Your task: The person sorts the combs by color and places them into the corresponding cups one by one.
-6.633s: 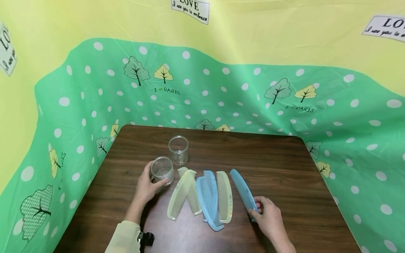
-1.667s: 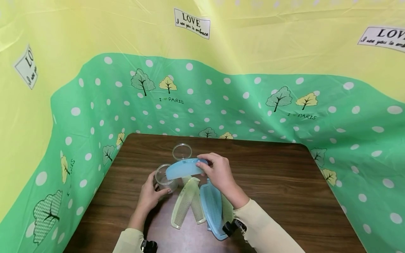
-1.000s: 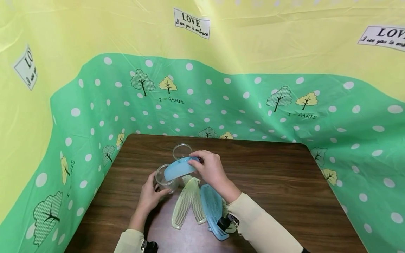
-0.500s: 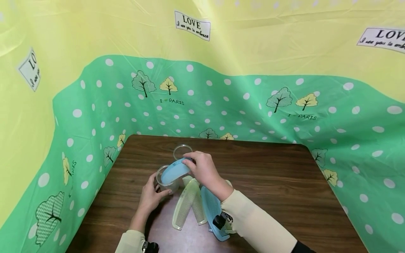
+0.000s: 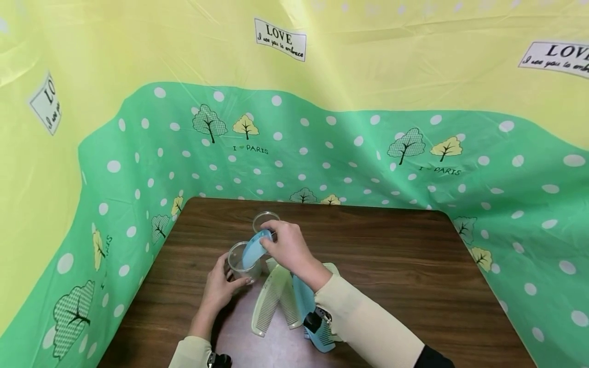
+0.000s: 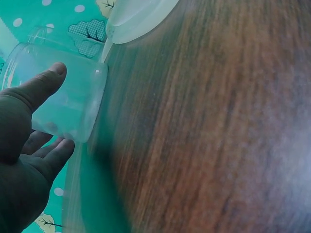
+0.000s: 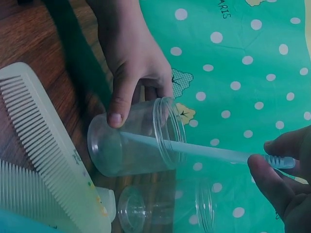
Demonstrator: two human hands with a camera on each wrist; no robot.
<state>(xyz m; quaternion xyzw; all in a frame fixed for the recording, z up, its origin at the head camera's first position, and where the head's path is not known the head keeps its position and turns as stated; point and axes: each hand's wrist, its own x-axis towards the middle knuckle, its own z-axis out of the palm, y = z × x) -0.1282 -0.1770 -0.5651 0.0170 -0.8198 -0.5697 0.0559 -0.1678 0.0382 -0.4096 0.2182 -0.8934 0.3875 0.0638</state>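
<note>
My left hand (image 5: 220, 287) grips a clear plastic jar (image 7: 138, 162) from the left, thumb in front and fingers behind. A light-blue comb (image 5: 252, 251) is pinched at its upper end between the thumb and fingers of my right hand (image 5: 287, 246). The comb slants down through the open mouth of the jar. In the right wrist view it appears edge-on, its lower end inside near the bottom (image 7: 125, 135). The left wrist view shows my left thumb (image 6: 46, 85) lying along the jar's wall.
Behind the held jar stands a second clear jar (image 7: 163, 206), partly covered by my right hand in the head view. Two crossed pale-yellow combs (image 5: 266, 306) lie right of the jar on the dark wooden table (image 5: 391, 255). Blue combs (image 5: 320, 340) lie partly under my right forearm.
The blue comb came from the table's right side over to the jar. It has since turned steeper, and its lower end has gone inside. My left hand stays at the jar.
</note>
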